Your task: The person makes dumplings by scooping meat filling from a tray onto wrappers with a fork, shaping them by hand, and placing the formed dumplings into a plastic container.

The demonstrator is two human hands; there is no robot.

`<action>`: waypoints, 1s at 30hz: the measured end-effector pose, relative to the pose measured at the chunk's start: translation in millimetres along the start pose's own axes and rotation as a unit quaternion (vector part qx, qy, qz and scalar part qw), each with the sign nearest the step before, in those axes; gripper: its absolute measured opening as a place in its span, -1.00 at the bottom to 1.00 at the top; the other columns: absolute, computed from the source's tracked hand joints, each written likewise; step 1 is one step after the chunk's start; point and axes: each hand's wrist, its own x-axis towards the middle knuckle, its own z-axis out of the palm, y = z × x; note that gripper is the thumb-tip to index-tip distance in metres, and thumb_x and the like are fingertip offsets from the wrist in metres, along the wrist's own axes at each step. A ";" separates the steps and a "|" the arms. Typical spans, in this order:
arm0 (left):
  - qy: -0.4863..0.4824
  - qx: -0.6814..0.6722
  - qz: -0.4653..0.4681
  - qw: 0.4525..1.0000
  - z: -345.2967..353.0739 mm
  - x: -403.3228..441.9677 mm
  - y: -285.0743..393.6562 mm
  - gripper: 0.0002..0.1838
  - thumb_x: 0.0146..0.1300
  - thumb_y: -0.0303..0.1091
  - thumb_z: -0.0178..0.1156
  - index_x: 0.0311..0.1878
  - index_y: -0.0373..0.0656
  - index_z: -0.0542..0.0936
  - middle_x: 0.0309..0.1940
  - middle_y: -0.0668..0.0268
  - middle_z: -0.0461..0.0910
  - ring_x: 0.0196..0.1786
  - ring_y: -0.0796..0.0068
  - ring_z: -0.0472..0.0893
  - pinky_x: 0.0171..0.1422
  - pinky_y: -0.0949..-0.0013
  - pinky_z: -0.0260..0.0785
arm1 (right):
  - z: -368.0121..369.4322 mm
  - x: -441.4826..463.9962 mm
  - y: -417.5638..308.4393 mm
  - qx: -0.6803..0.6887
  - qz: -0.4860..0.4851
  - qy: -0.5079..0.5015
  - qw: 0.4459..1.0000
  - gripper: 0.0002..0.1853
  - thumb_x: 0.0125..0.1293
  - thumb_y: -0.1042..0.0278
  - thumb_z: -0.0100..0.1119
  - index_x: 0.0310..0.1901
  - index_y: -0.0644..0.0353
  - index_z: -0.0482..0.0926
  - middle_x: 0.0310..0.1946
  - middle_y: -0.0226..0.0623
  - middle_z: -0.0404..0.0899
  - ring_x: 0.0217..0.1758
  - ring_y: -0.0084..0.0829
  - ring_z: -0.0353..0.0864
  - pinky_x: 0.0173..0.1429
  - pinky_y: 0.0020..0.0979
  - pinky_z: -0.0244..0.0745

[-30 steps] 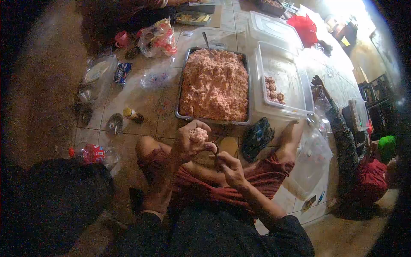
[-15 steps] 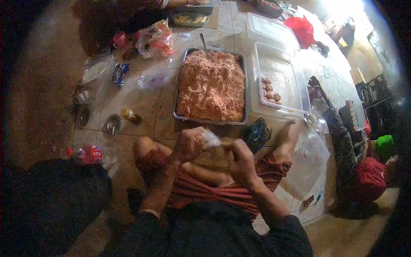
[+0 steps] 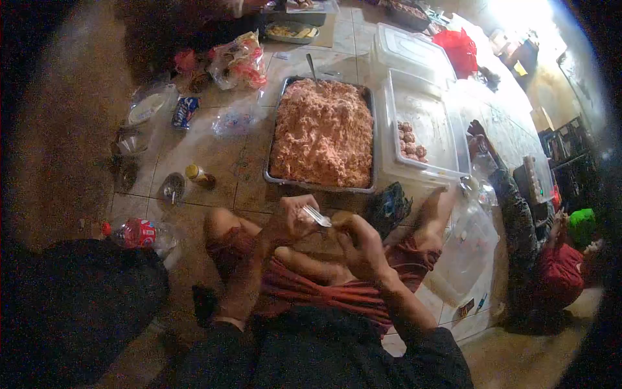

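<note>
The lettering on the blue packet (image 3: 186, 113) and the red label (image 3: 138, 231) of the bottle (image 3: 164, 238) is too blurred to read. The right hand (image 3: 364, 245) clamps a fork (image 3: 316, 216), its tines at the left hand (image 3: 295, 220), which curls round some mince (image 3: 302, 215). The mince tray (image 3: 319, 188) lies just ahead, right rim beside the clear box (image 3: 433, 120); tiled floor (image 3: 223, 159) runs from the tray's left rim to the jar (image 3: 196, 174)

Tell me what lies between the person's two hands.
In the head view, a fork lies between them: its tines point toward the left hand, and its other end is in the right hand.
</note>
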 end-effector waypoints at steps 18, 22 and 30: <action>0.096 -0.086 0.041 0.991 12.5 -9.0 -5.0 -0.74 0.24 -0.37 0.49 -0.15 -0.18 0.58 -0.32 0.43 0.66 -0.21 0.71 0.59 -0.15 0.51 0.49 | -8.5 -4.0 3.0 0.009 0.046 -0.022 0.999 -0.92 0.42 0.54 0.21 -0.11 0.33 0.61 -0.34 -0.29 0.63 -0.27 -0.56 0.58 -0.18 -0.44 0.51; 0.145 0.035 0.095 0.984 17.3 0.7 -29.0 -0.79 0.24 -0.33 0.44 -0.20 -0.14 0.58 -0.39 0.33 0.63 -0.34 0.49 0.60 -0.17 0.38 0.50 | -5.3 1.5 -4.4 -0.060 -0.027 -0.011 0.998 -0.90 0.38 0.55 0.22 -0.10 0.31 0.61 -0.35 -0.20 0.60 -0.29 -0.43 0.62 -0.16 -0.37 0.53; 0.082 0.162 0.027 0.983 21.1 -5.1 12.9 -0.67 0.16 -0.17 0.56 -0.24 -0.16 0.63 -0.37 0.28 0.66 -0.33 0.41 0.63 -0.16 0.30 0.51 | 7.1 34.0 16.2 -0.088 -0.044 0.112 0.989 -0.86 0.31 0.54 0.17 -0.12 0.29 0.55 -0.30 -0.02 0.55 -0.23 0.09 0.60 -0.11 -0.11 0.54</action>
